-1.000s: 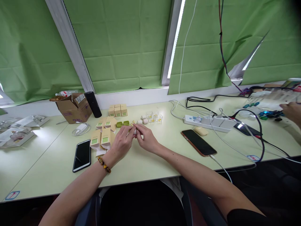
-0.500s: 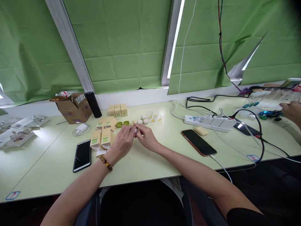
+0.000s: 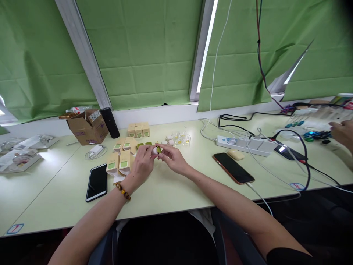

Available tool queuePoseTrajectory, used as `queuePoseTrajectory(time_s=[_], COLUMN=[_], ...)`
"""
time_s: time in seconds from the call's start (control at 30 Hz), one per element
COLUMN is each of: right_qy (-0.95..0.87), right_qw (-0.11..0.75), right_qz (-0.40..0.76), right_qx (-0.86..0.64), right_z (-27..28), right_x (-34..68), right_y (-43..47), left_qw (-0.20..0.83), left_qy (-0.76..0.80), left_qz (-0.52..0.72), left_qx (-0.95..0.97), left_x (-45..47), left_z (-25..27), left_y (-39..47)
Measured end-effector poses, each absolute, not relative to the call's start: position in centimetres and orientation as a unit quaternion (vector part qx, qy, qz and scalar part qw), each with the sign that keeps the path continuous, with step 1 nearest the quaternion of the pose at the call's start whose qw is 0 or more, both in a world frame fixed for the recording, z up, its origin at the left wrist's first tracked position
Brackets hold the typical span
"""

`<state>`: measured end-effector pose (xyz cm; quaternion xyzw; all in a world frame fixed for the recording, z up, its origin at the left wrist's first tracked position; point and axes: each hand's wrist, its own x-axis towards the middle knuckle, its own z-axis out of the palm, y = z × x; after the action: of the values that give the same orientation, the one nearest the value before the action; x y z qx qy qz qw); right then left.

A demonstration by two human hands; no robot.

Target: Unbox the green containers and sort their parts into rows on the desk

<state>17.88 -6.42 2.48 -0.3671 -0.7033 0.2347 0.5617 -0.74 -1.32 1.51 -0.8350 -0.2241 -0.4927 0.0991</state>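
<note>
Hands together mid-table from where I stand; left hand (image 3: 143, 160) pinched on a small white piece (image 3: 154, 151); right hand (image 3: 174, 158) pinched on the green bit (image 3: 159, 149) at the piece's right end; all just above the table (image 3: 176, 195), right of the front boxes (image 3: 125, 163); green cases (image 3: 148, 144) just behind the fingers, partly hidden; clear cups (image 3: 180, 138) behind and to the right; dark phone (image 3: 96, 183) near the left forearm; another phone (image 3: 233, 168) well right, by a power strip (image 3: 245, 144); co-worker's hand (image 3: 342, 132) far right.
</note>
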Motion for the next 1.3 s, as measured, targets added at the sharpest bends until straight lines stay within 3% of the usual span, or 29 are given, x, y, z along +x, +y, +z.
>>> queuePoseTrajectory(time_s=[0.4, 0.63, 0.73, 0.87, 1.03, 1.3], right_qy=[-0.700, -0.653, -0.618, -0.593, -0.669, -0.795], right_qw=[0.560, 0.586, 0.599, 0.602, 0.537, 0.386], right_qz=[0.189, 0.276, 0.313, 0.329, 0.312, 0.145], right_qx=[-0.401, -0.393, -0.401, -0.422, -0.410, -0.444], right_z=[2.4, 2.2, 2.0, 1.7, 0.6, -0.7], right_x=[18.4, 18.0, 18.8, 20.0, 19.3, 18.6], right_y=[-5.6, -5.4, -4.8, -4.0, -4.3, -4.7], left_qw=[-0.082, -0.163, -0.243, -0.438, -0.644, -0.675], left_qy=[-0.237, -0.261, -0.259, -0.255, -0.175, -0.191], left_qz=[-0.517, -0.537, -0.585, -0.616, -0.579, -0.574], left_qx=[-0.818, -0.786, -0.729, -0.603, -0.468, -0.421], left_x=[-0.7, -0.5, -0.7, -0.8, -0.8, -0.5], left_z=[2.2, 2.4, 2.5, 2.6, 2.7, 1.4], left_y=[-1.5, -1.7, -1.1, 0.0, 0.3, 0.9])
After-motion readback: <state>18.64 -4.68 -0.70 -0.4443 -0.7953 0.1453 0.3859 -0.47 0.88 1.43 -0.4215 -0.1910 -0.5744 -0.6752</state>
